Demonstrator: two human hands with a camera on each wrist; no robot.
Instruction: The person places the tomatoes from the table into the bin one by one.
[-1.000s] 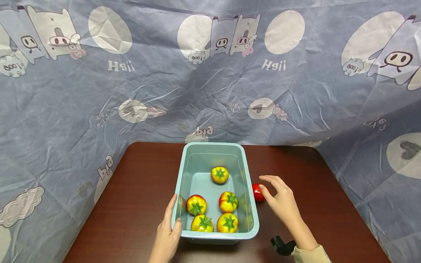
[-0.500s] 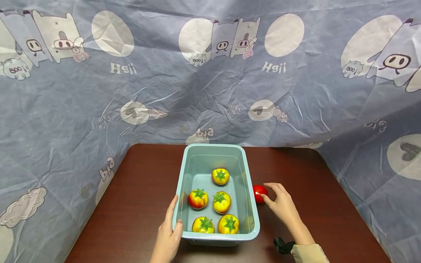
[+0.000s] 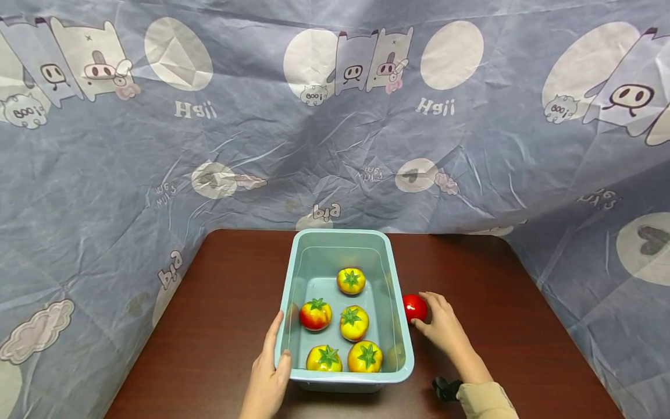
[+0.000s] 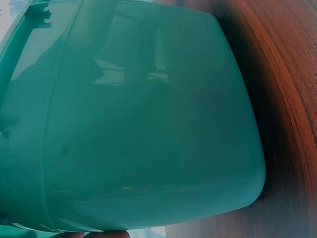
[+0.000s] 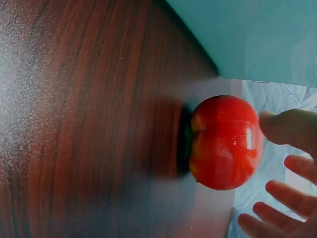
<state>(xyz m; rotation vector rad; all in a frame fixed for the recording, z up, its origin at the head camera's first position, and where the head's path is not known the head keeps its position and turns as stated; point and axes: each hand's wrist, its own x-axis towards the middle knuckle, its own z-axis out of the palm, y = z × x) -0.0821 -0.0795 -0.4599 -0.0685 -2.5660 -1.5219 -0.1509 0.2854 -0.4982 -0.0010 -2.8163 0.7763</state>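
Observation:
My left hand (image 3: 267, 368) holds the front left corner of a pale blue-green plastic tub (image 3: 396, 314), fingers along the outer wall and thumb at the rim. In the left wrist view, the tub's wall (image 4: 148, 129) fills most of the picture; only bits of fingers show below. Several yellow-red tomatoes (image 3: 353, 327) with green star-shaped tops lie inside. Outside the tub's right wall, a glossy red tomato (image 5: 225, 144) rests on the table, its green part downward. My right hand (image 3: 444, 327) surrounds its right side, thumb close to it; the other fingers are spread and look apart from it.
The tub stands on a dark reddish-brown wooden table (image 3: 225, 291). A black object (image 3: 446, 389) lies beside the right wrist. Behind the table and along its sides hangs a crumpled blue-grey cloth (image 3: 335, 145) printed with cartoon pigs.
My right hand has lowered around the red tomato, which shows more fully. Two tomatoes inside the tub have rolled to new positions. The left hand stays at the tub's corner.

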